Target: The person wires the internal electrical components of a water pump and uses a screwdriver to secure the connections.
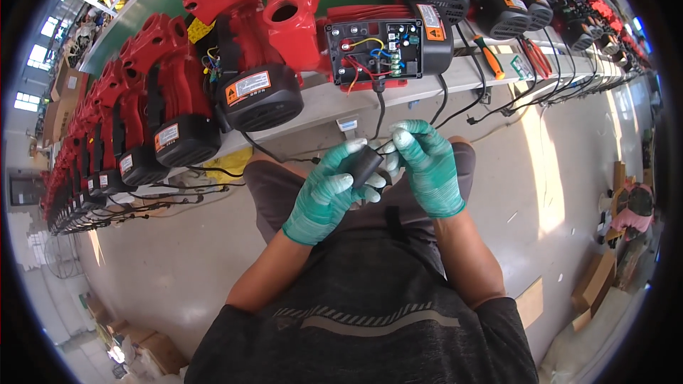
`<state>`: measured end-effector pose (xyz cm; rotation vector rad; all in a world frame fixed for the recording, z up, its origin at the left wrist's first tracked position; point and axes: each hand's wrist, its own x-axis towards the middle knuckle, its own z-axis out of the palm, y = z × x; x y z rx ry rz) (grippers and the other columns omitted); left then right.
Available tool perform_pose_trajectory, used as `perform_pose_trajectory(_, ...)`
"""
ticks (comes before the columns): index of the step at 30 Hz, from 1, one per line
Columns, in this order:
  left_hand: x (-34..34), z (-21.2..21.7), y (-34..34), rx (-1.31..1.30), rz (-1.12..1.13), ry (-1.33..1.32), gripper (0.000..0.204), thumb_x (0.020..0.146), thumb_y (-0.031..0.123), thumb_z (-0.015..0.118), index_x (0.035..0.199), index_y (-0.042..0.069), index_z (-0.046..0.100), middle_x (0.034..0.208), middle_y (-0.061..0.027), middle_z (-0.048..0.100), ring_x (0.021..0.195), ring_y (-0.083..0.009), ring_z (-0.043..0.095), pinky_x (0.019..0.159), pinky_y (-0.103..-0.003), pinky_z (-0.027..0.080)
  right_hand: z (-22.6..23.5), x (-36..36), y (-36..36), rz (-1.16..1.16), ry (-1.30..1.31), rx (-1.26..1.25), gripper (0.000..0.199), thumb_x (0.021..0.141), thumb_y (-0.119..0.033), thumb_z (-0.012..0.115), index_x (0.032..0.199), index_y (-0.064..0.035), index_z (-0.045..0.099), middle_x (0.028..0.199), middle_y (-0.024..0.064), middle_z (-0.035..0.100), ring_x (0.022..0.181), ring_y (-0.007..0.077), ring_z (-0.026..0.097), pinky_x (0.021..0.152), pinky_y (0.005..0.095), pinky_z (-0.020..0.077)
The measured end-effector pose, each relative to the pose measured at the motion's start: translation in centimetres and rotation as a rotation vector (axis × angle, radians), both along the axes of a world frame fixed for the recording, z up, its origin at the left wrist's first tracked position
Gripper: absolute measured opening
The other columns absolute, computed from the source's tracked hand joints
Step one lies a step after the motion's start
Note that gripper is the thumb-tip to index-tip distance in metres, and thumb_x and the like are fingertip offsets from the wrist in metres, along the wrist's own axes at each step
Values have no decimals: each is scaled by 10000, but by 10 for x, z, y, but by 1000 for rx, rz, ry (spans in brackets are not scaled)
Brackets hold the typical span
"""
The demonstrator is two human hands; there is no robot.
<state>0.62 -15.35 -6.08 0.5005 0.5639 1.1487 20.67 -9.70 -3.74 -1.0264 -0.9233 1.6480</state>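
Observation:
Above my lap, my left hand (324,192) in a green glove with whitish fingertips is closed around a black cylinder (364,166) that looks like a motor capacitor. At its upper right end, my right hand (427,167), gloved alike, pinches a thin dark lead (385,148) between thumb and fingers. Just beyond my hands, a red pump (370,12) lies on the bench with its black terminal box (375,52) uncovered. Inside the box are yellow, blue and red wires and a small circuit board. A black power cable (382,114) hangs from it toward my hands.
Red pumps (181,75) with black end covers (262,97) line the bench on the left; more stand at the right. An orange-handled screwdriver (489,58) and red-handled pliers (536,57) lie on the bench edge (462,75). Cables dangle below. Cardboard boxes (594,283) stand at lower right.

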Motion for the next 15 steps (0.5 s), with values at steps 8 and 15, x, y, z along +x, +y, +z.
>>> perform_pose_trajectory(8, 0, 9, 4, 258, -59, 314, 737, 943, 250, 747, 1588, 127, 412, 1317, -130, 614, 1034, -208, 656, 856, -325, 548, 8, -2, 2, 30, 250, -141, 245, 1043, -143, 691, 1254, -25, 656, 909, 64, 722, 706, 116, 648, 630, 246, 548)
perform_pose_trajectory(15, 11, 16, 19, 235, 68, 377, 265, 1074, 172, 609, 1306, 61, 545, 1101, -68, 612, 974, -169, 617, 847, -332, 542, 17, -8, 2, 170, 14, 177, 279, 1046, -80, 671, 1306, 13, 631, 1035, 67, 727, 844, 111, 681, 786, 268, 581)
